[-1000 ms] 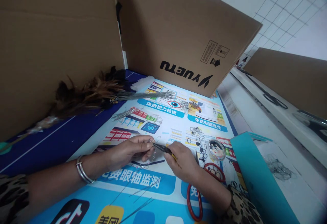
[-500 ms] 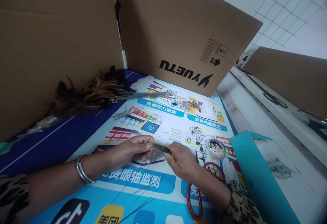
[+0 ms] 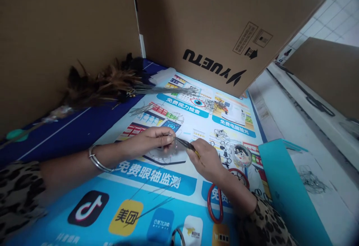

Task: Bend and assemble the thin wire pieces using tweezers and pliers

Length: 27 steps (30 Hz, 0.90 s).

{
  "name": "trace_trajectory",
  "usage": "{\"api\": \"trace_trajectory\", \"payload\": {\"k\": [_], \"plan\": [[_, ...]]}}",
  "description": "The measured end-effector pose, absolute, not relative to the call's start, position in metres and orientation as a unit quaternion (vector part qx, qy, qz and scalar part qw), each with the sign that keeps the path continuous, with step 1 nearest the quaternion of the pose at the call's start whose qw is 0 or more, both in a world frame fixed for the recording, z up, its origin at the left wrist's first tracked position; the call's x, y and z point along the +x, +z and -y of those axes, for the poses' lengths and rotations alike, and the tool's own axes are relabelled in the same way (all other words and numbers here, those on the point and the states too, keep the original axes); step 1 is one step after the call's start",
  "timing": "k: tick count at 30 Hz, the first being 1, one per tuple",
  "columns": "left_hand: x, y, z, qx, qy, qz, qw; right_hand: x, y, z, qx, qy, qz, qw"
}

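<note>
My left hand (image 3: pixel 150 141) pinches a thin wire piece (image 3: pixel 171 146) with a loop hanging below the fingers, just above the printed poster (image 3: pixel 157 180). My right hand (image 3: pixel 206 160) grips small dark pliers (image 3: pixel 185 145) with yellow on the handle, and their tip meets the wire at my left fingertips. Both hands are closed. A silver bangle (image 3: pixel 97 160) sits on my left wrist.
Red-handled scissors (image 3: pixel 214 203) lie under my right forearm. Small metal rings (image 3: pixel 221 148) and a round clear lid (image 3: pixel 242 155) lie to the right. A bundle of feathers on wires (image 3: pixel 112 83) lies at the back left. Cardboard walls (image 3: pixel 213 25) stand behind. A teal folder (image 3: pixel 288 193) rises at the right.
The view has tipped down and closer, showing more of the poster's near edge. Both hands keep the same grip, pliers tip at the wire.
</note>
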<state>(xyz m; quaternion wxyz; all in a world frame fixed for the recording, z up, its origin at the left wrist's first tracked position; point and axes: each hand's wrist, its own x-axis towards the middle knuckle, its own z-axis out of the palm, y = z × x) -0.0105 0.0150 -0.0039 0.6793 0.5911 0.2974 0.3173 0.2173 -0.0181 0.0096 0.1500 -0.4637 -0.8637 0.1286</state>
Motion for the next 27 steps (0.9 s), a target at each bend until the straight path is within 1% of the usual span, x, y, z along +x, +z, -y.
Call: {"api": "trace_trajectory", "payload": {"k": [3, 6, 10, 17, 23, 27], "plan": [[-0.018, 0.004, -0.022, 0.564, 0.395, -0.334, 0.644, 0.223, 0.012, 0.014, -0.492, 0.130, 0.841, 0.183], [-0.027, 0.005, -0.033, 0.476, 0.496, -0.378, 0.620, 0.232, 0.017, 0.009, -0.522, 0.145, 0.813, 0.213], [-0.035, -0.005, -0.047, 0.404, 0.568, -0.363, 0.619, 0.246, 0.027, 0.001, -0.559, 0.145, 0.792, 0.198], [-0.036, -0.011, -0.052, 0.377, 0.595, -0.345, 0.620, 0.268, 0.051, -0.004, -0.584, 0.073, 0.789, 0.174], [-0.036, 0.001, -0.043, 0.374, 0.577, -0.375, 0.622, 0.267, 0.054, 0.002, -0.558, 0.061, 0.823, 0.083], [-0.037, 0.001, -0.039, 0.392, 0.558, -0.413, 0.604, 0.275, 0.065, 0.004, -0.574, 0.026, 0.812, 0.099]]}}
